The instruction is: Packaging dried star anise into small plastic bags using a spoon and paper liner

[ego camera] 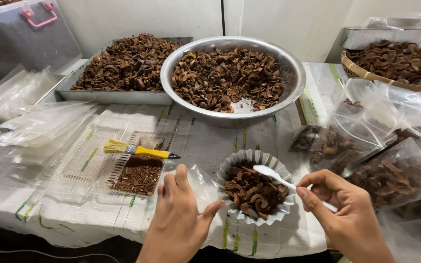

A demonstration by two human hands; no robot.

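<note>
My left hand (179,214) rests on a clear plastic bag (198,182) lying flat on the cloth, fingers pressing it down. My right hand (347,214) pinches the handle of a white plastic spoon (274,174), whose bowl sits over a small fluted white cup (230,171) filled with curled brown dried pieces (252,192). The cup stands between my two hands, near the table's front edge.
A large steel bowl (296,73) and a metal tray (118,96) behind hold more brown pieces. A yellow-handled brush (140,150) lies across clear plastic trays (86,156) with brown crumbs. Empty bags (40,126) lie left; filled bags (366,151) and a woven basket (366,75) sit right.
</note>
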